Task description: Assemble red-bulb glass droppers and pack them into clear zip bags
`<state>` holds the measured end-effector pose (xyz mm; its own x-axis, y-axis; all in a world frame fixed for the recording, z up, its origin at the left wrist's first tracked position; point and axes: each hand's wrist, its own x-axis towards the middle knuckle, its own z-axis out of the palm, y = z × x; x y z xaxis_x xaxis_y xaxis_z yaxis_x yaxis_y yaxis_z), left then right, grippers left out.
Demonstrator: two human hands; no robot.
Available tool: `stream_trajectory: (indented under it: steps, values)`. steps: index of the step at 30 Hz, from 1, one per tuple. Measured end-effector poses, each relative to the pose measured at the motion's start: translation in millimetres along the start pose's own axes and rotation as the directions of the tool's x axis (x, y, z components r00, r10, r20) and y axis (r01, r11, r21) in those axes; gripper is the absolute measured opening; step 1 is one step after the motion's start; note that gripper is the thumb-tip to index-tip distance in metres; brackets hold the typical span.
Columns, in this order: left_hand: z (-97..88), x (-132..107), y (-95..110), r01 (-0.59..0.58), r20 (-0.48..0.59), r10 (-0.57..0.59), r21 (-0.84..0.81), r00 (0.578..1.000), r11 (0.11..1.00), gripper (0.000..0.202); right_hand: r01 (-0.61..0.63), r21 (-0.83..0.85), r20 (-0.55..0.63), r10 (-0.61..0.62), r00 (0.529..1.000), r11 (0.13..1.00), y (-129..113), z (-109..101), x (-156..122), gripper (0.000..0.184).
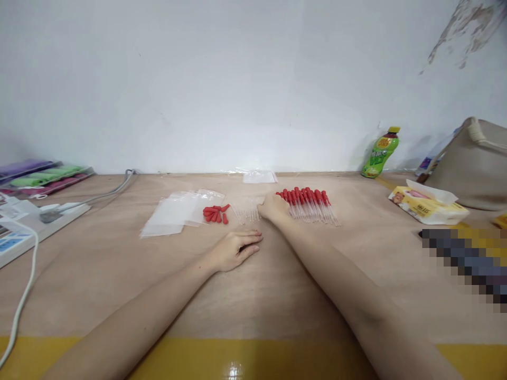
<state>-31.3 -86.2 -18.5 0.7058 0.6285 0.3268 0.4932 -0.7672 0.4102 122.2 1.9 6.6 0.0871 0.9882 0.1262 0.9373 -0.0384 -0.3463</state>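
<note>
My left hand lies flat on the wooden table, fingers stretched out and together, holding nothing. My right hand reaches further back and rests between a small group of clear glass tubes and a row of assembled droppers with red bulbs. Its fingers curl toward the clear tubes; whether they hold one is hidden. A little heap of loose red rubber bulbs lies left of the tubes.
Clear plastic bags lie at centre left, another by the wall. A power strip with cables and coloured trays sit at left. A green bottle, tissue pack and beige bag stand at right.
</note>
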Motion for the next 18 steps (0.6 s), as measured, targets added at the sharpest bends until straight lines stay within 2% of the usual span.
stream_trajectory:
  steps: [4,6,8,9,12,14,16,18]
  values:
    - [0.8,0.7,2.5,-0.014,0.012,0.014,0.019,1.0,1.0,0.033,-0.022,0.01,0.057,0.022,0.998,1.0,-7.4,4.0,6.2,0.03]
    - [2.1,0.9,1.2,-0.015,-0.028,0.017,0.069,0.999,0.998,0.03,-0.028,0.018,0.08,0.026,0.996,0.999,-8.8,4.0,6.8,0.03]
    - [2.3,0.7,-3.4,0.044,-0.16,-0.014,0.19,0.987,0.981,0.025,-0.029,0.028,0.091,0.026,0.995,0.999,-9.1,2.7,5.8,0.03]
    - [1.3,0.2,-6.8,0.109,-0.25,-0.041,0.266,0.967,0.958,0.023,-0.027,0.033,0.091,0.023,0.996,0.999,-8.6,1.4,4.4,0.03]
    - [-6.0,-1.9,-19.0,0.368,-0.477,-0.13,0.449,0.869,0.814,0.018,-0.008,0.047,0.075,0.004,0.997,0.999,-2.7,-4.4,-5.0,0.027]
    - [-12.8,-3.6,-25.9,0.481,-0.533,-0.173,0.516,0.828,0.709,0.019,0.03,0.051,0.016,-0.031,0.999,0.998,6.7,-8.7,-15.8,0.025]
    - [-18.3,-4.7,-30.6,0.528,-0.545,-0.198,0.557,0.815,0.641,0.021,0.117,0.045,-0.107,-0.112,0.988,0.992,21.2,-11.2,-29.2,0.024]
    - [-21.1,-5.1,-33.4,0.542,-0.54,-0.211,0.579,0.814,0.609,0.023,0.26,0.024,-0.232,-0.248,0.941,0.965,40.0,-10.4,-43.7,0.021]
